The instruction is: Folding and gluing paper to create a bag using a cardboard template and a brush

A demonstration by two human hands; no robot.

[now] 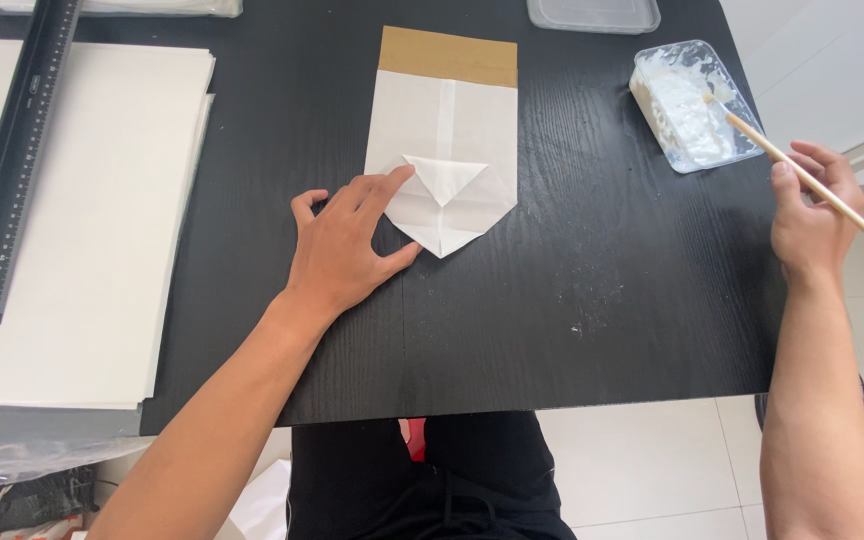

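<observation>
Single head-worn view, looking steeply down from above the seated person. Faces the black table [572, 300] at close range; floor visible at right and below.

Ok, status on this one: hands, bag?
Left hand flat on paper bag. Right hand holds stick, tip in paste tub. Nothing between.

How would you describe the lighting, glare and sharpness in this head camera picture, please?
Head view: bright, even daylight; soft sheen on the black table near the glue tub; the paper stack is nearly washed out. The left hand on the folded paper bag is sharp with a faint shadow; the right hand and its stick are crisp; edges bow slightly.
</observation>
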